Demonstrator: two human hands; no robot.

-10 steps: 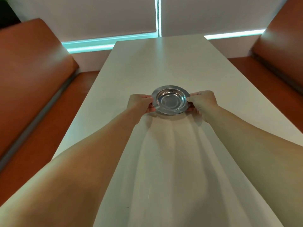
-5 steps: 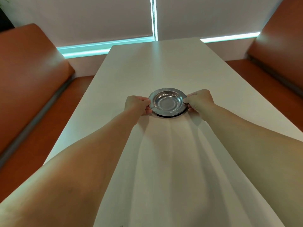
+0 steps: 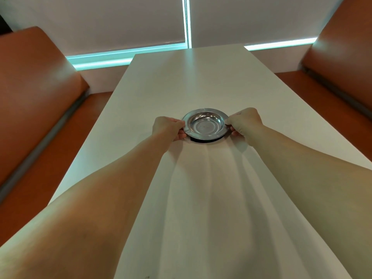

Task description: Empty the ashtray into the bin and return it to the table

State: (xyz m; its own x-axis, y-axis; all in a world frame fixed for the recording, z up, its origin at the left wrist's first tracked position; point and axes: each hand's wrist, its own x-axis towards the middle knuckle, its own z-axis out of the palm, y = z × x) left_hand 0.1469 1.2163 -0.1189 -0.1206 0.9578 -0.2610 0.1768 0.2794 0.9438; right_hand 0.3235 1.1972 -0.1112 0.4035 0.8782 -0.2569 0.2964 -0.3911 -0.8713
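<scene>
A round shiny metal ashtray with an empty bowl sits near the middle of the long white table. A dark crescent, shadow or base, shows under its near edge. My left hand pinches the ashtray's left rim. My right hand pinches its right rim. Both arms reach forward across the table. No bin is in view.
Orange padded benches flank the table, one on the left and one on the right. A white blind covers the window beyond the table's far end, with a bright strip of light below it.
The ashtray, held in both hands, has come lower towards the tabletop, and a dark crescent now shows beneath it. My view has tilted slightly.
</scene>
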